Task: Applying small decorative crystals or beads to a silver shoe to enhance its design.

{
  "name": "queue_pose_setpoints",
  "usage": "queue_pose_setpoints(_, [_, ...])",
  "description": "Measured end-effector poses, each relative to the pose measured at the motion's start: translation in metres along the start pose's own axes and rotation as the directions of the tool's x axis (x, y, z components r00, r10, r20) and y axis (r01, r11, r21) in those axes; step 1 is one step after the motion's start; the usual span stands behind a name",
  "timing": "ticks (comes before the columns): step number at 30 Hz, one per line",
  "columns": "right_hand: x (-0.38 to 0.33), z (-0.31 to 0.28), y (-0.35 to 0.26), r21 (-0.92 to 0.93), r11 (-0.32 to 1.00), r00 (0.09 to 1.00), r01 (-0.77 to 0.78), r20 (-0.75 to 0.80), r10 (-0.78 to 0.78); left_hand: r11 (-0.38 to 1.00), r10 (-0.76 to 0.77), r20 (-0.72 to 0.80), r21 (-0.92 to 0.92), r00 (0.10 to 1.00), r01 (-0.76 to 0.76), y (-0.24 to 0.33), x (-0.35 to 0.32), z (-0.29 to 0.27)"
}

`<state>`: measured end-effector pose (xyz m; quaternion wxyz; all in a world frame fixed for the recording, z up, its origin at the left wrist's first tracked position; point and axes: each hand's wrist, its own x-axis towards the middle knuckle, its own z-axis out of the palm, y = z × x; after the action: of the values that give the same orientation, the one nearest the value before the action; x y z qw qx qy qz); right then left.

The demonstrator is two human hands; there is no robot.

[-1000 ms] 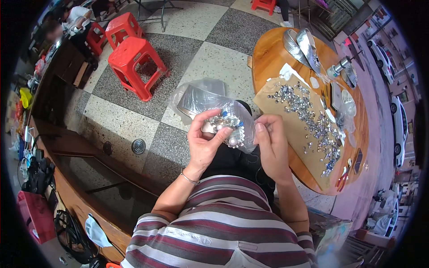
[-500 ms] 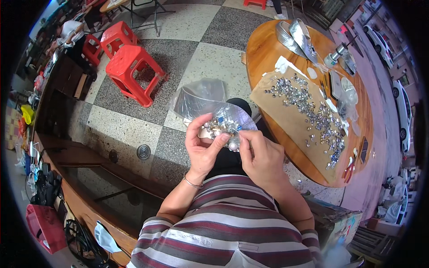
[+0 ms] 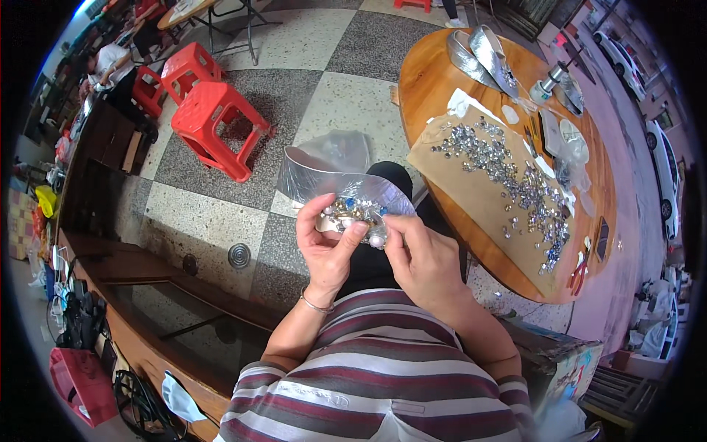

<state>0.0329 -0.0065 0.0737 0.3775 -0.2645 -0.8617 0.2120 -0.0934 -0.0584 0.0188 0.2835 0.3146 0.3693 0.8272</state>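
Note:
In front of my lap is a curved, shiny silver piece (image 3: 383, 187), shaped like a shoe upper. A dense cluster of clear, gold and blue gems (image 3: 352, 211) covers its near part, with a round pale pearl-like bead (image 3: 377, 241) at the lower edge. My left hand (image 3: 324, 254) grips the piece from the left, its thumb at the near edge and its fingers curled around the side. At the cluster's right edge, near a blue gem, my right hand (image 3: 426, 259) pinches thumb and forefinger together. Whatever sits between those fingertips is too small to make out.
On the right, a wooden table (image 3: 431, 92) holds brown paper (image 3: 471, 199) strewn with loose gems (image 3: 508, 177), silver pieces (image 3: 482, 59), a bottle (image 3: 549, 85) and red-handled pliers (image 3: 579, 272). Red stools (image 3: 221, 121) stand at left, beyond a wooden cabinet (image 3: 147, 346). Another person (image 3: 110, 66) sits far left.
Both hands and the silver piece sit slightly further left in the picture. My right fingertips remain pinched at the gem cluster's right edge. The whole view has shifted a little.

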Motion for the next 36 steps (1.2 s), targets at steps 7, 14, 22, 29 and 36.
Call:
queue_pose_setpoints(7, [-0.002,-0.005,0.001,-0.051,0.999,1.0,0.01,0.012,-0.01,0.994,0.072,0.012,0.087,0.997,-0.073,-0.008,-0.004,0.0])
queue_pose_setpoints(14, [0.002,-0.01,0.004,-0.164,0.986,0.997,-0.037,0.065,0.048,0.987,0.081,0.091,0.129,0.993,-0.092,-0.015,-0.006,0.007])
queue_pose_setpoints(22, [-0.003,-0.004,0.01,-0.009,0.976,0.975,-0.217,0.042,0.217,0.995,0.009,0.081,0.103,0.997,-0.017,-0.016,-0.007,0.012])
queue_pose_setpoints(29, [0.007,-0.042,0.045,0.557,0.309,0.628,-0.771,0.589,0.508,0.947,-0.179,0.107,-0.251,0.978,0.201,0.015,0.005,0.016])
queue_pose_setpoints(36, [-0.003,0.003,0.029,0.74,-0.332,0.607,-0.585,0.671,0.426,0.917,-0.308,0.215,-0.194,0.927,0.35,0.022,0.006,0.007])
